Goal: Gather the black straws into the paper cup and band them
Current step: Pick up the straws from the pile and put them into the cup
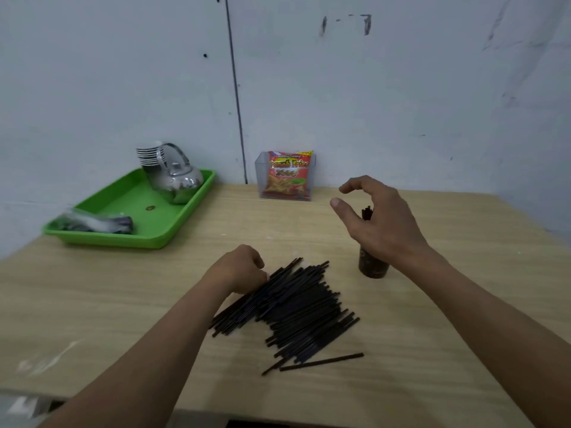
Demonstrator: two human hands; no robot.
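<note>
A heap of black straws [296, 307] lies in the middle of the wooden table [123, 304]. My left hand [239, 268] rests at the heap's left edge with its fingers curled over the straw ends. To the right stands a dark paper cup [373, 267] with a few straws [367, 213] sticking up out of it. My right hand [375, 220] hovers over the cup, fingers loosely spread around the straw tops, thumb and forefinger apart. One straw [321, 362] lies apart at the heap's near side.
A green tray [129, 239] at the back left holds a metal kettle [173, 177], stacked cups and a plastic bag. A clear holder with a red snack packet [287, 177] stands against the wall.
</note>
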